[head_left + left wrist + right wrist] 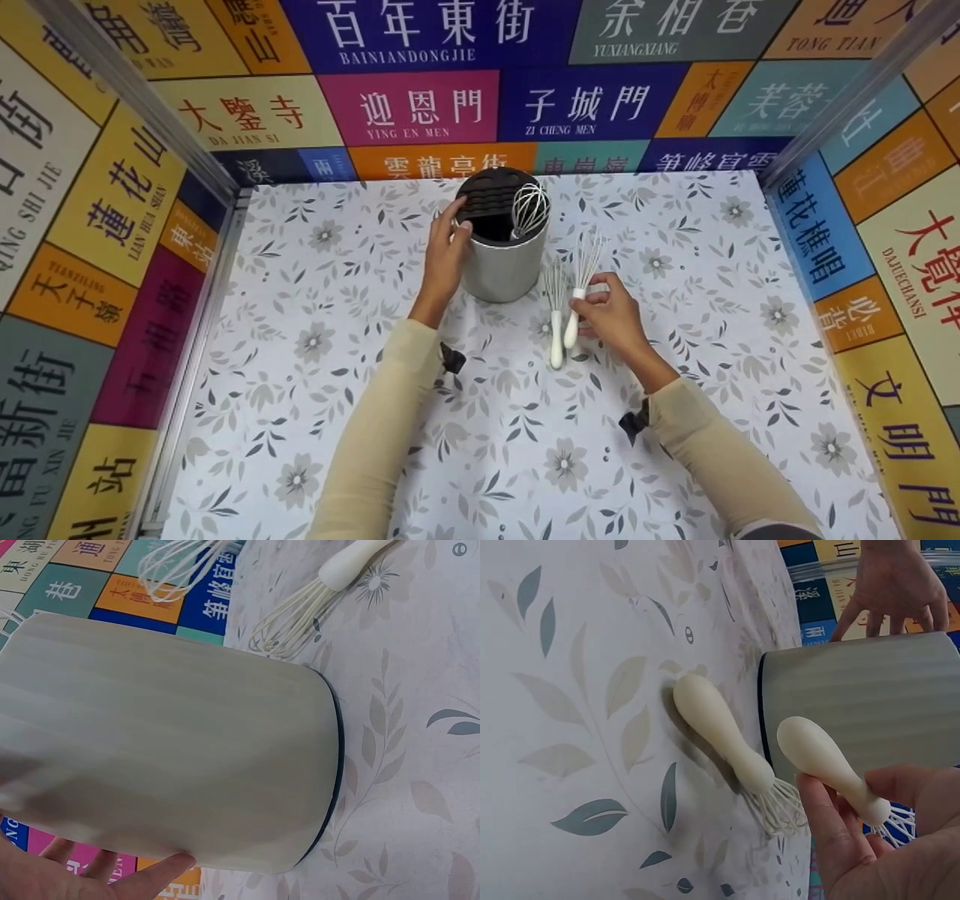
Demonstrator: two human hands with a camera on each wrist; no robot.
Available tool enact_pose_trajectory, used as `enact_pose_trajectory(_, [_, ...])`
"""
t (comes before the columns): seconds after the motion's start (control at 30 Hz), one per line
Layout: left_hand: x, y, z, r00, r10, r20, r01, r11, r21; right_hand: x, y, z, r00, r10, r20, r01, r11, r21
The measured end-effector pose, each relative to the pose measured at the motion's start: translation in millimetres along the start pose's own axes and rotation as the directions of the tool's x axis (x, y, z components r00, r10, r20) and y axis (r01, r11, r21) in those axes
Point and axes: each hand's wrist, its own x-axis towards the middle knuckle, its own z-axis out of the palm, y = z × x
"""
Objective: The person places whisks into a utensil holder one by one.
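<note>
A light grey cylindrical utensil holder (501,271) with a black slotted top stands upright towards the back of the table. My left hand (444,253) rests against its left side near the rim, with the fingers spread along the wall in the right wrist view. One whisk (531,208) stands in the holder's large opening, wires up. My right hand (613,313) pinches a second white-handled whisk (817,754) between thumb and fingers, raised off the table with its wires pointing away. Just left of it, another whisk (712,724) lies on the table beside the holder.
The table has a white cloth (300,420) with a grey leaf and flower print. Colourful panels (420,105) with printed characters wall in the back and both sides. A clear edge strip (184,345) runs along the left side.
</note>
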Motion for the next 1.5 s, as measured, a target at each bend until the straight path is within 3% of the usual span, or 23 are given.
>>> enact_pose_trajectory(0.87, [-0.5,-0.6,0.4,1.0,0.001,0.005,-0.001,1.0,-0.015,-4.9,-94.2,13.6,0.982,-0.18,-0.061,0.187,0.972,0.139])
enact_pose_trajectory(1.5, [-1.8,0.4,-0.4,1.0,0.006,0.006,-0.006,1.0,0.017,-10.2,-155.1,17.1,0.935,-0.344,-0.088,0.355,0.908,0.221])
